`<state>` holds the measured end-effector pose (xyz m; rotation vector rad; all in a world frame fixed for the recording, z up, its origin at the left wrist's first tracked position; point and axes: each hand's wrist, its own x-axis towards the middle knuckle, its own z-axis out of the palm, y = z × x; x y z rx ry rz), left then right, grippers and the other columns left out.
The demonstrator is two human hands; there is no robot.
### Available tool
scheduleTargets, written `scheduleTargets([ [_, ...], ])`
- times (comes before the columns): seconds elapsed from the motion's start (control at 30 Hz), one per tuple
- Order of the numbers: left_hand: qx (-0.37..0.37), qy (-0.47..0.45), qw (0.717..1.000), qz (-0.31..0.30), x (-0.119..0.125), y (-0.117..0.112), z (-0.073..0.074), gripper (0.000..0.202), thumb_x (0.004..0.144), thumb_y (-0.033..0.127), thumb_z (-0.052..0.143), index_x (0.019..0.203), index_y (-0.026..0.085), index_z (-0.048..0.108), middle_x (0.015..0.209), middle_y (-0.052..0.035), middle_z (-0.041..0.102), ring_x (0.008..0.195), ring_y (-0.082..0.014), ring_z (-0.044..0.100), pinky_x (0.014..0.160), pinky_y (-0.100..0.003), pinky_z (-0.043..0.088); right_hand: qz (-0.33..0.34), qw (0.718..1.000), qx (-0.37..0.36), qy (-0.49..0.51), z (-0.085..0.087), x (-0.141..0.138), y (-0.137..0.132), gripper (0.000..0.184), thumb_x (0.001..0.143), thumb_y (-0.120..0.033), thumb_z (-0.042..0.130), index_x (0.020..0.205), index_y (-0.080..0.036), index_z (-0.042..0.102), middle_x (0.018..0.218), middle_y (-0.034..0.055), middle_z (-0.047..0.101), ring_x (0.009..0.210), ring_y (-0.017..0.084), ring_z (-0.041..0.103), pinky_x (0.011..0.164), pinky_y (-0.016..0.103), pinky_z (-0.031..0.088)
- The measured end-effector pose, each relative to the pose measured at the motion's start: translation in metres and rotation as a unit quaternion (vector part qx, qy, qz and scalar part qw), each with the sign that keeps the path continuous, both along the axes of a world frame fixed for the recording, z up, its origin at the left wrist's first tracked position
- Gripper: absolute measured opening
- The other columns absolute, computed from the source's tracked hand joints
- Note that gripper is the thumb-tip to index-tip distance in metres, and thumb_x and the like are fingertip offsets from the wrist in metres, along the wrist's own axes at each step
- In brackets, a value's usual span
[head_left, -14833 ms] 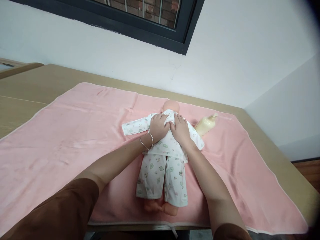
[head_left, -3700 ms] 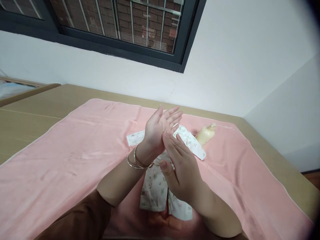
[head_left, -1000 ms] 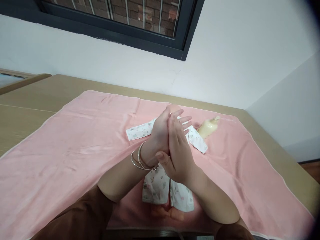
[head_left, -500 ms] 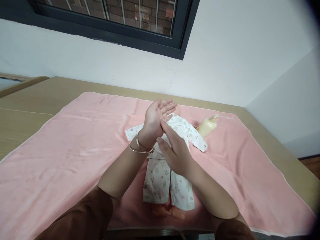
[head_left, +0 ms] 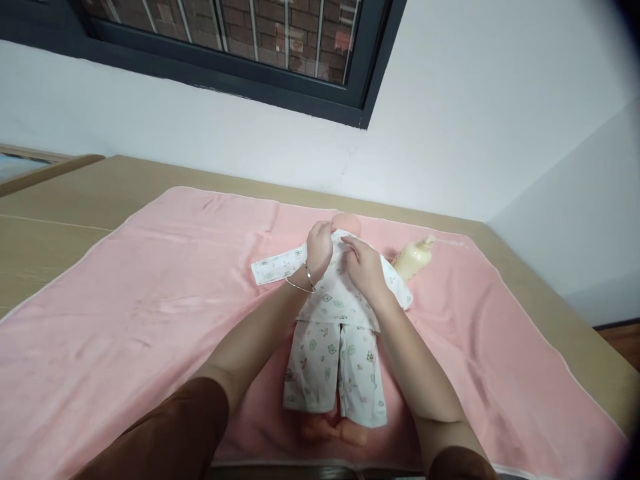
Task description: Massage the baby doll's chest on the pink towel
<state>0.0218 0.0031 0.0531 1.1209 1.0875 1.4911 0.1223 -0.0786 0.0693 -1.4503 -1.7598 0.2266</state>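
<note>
A baby doll (head_left: 346, 223) lies on its back, its head at the far end and its bare feet toward me. It wears a white printed long-sleeved top (head_left: 330, 303) and matching trousers (head_left: 313, 370). My left hand (head_left: 320, 247), with bangles at the wrist, is over the chest just below the neck, its fingers curled inward and mostly hidden. Opposite it, my right hand (head_left: 365, 267) has its fingers bent toward the collar, with thumb and index finger apart. Whether either hand touches the cloth is not clear. A gap separates the two hands.
A pink blanket (head_left: 150, 320) covers much of the wooden table (head_left: 60, 207). Right of the doll's shoulder, a pale yellow pump bottle (head_left: 414, 257) lies tilted on the blanket. Beyond the table's far edge are a white wall (head_left: 225, 133) and a dark-framed window (head_left: 320, 93).
My hands were pressed together above the doll, left palm turned up. They have parted and moved down toward the top's collar, and the doll's head now shows.
</note>
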Motion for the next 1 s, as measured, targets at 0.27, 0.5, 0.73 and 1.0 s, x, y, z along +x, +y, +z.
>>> scheduleTargets([
  [0.27,0.053,0.102,0.992,0.056,0.013,-0.005,-0.033,0.020,0.091,0.029,0.045,0.080,0.023,0.061,0.089,-0.0027,0.071,0.092,-0.0190,0.065,0.088,-0.031,0.047,0.035,0.976,-0.069,-0.205,-0.028,0.008,0.029,0.048,0.096,-0.019,0.035,0.140,-0.016,0.054,0.154,0.0085,0.046,0.147,0.024,0.033,0.123,0.047,0.018],
  [0.5,0.055,0.097,0.992,0.063,0.013,-0.005,-0.037,0.025,0.095,0.031,0.039,0.087,0.023,0.062,0.098,-0.0054,0.072,0.100,-0.0205,0.065,0.094,-0.034,0.047,-0.181,0.935,-0.186,-0.241,-0.026,-0.007,0.013,0.067,0.102,-0.042,0.031,0.152,0.001,0.030,0.157,0.0284,0.031,0.148,0.035,0.030,0.118,0.049,0.026],
  [0.73,0.064,0.037,0.995,0.059,0.013,-0.008,-0.037,0.025,0.095,0.030,0.039,0.091,0.021,0.062,0.102,-0.0063,0.072,0.103,-0.0178,0.066,0.095,-0.030,0.047,-0.011,0.945,-0.127,-0.302,-0.025,-0.007,0.012,0.054,0.098,-0.022,0.033,0.151,-0.012,0.039,0.161,0.0146,0.031,0.151,0.029,0.022,0.123,0.048,0.016],
  [1.0,0.070,0.071,0.993,0.061,0.012,-0.015,-0.031,0.026,0.097,0.029,0.038,0.091,0.021,0.062,0.103,-0.0057,0.071,0.104,-0.0171,0.064,0.097,-0.030,0.046,-0.158,0.948,-0.172,-0.215,-0.027,0.004,0.025,0.067,0.102,-0.045,0.026,0.151,0.000,0.033,0.155,0.0266,0.036,0.146,0.034,0.033,0.118,0.047,0.025],
])
